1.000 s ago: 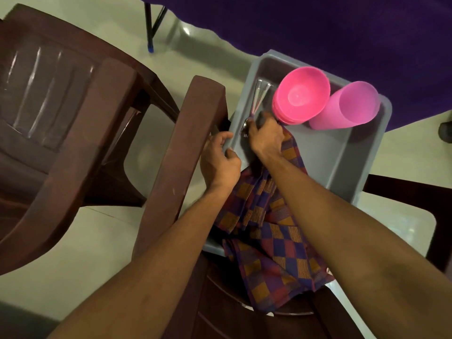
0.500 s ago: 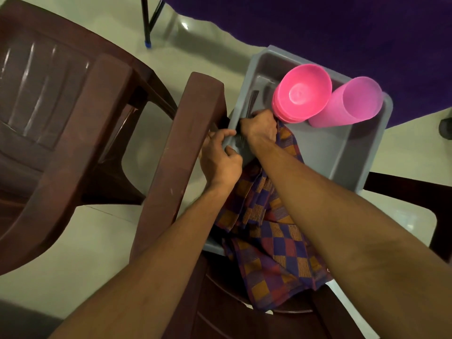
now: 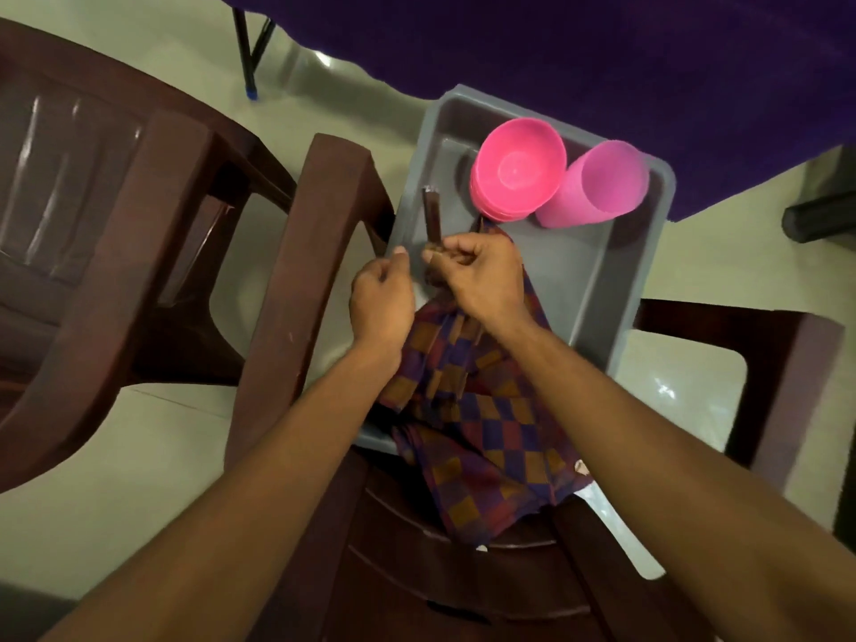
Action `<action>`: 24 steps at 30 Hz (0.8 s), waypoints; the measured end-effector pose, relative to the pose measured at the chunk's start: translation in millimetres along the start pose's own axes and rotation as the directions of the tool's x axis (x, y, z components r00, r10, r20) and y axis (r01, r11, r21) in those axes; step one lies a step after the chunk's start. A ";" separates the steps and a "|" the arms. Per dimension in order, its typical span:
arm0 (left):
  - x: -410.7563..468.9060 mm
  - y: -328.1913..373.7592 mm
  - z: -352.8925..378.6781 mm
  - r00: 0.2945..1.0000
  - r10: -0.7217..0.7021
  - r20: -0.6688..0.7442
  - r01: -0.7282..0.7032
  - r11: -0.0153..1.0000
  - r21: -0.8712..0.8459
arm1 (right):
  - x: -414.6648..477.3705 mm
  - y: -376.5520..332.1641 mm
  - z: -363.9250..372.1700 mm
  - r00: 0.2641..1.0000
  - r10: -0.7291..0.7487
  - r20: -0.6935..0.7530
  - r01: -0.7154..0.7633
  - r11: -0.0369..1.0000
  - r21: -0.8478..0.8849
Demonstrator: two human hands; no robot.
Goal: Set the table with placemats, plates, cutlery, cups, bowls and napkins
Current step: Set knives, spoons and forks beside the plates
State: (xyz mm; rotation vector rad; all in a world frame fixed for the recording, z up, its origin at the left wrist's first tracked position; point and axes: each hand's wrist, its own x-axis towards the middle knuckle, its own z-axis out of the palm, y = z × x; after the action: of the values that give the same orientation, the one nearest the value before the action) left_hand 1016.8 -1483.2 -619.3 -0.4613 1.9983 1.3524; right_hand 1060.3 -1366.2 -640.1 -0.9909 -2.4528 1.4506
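Right hand (image 3: 477, 275) grips slim, dark, blurred cutlery (image 3: 432, 215).

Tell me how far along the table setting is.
Barely started. Done: nothing visibly laid; the stacked pink bowls, pink cups and checked cloth all sit in the grey tub on the brown chair. In hand: the right hand grips cutlery above the tub, with the left hand at its rim. Left: carrying everything to the purple-covered table and laying each place.
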 end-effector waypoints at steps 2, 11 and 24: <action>-19.6 14.2 -9.8 0.892 -0.275 0.359 0.344 0.928 -0.143 | -24.2 -8.2 -24.6 0.958 -0.285 -0.020 0.281 0.953 -0.114; -112.4 40.4 20.5 0.667 -0.250 0.702 0.458 0.881 -0.121 | -94.9 -7.4 -125.2 0.593 -0.799 0.094 0.773 0.534 -0.343; -291.8 53.8 199.5 0.894 0.085 0.440 -0.034 0.992 -0.121 | -188.8 36.2 -337.8 0.971 -0.048 -0.236 0.115 0.954 0.278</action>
State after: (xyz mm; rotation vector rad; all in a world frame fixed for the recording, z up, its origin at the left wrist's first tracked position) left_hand 1257.3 -1302.0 -426.4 -0.1190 1.5764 1.4586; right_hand 1364.6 -1216.9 -449.9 -0.9226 -2.0247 1.5202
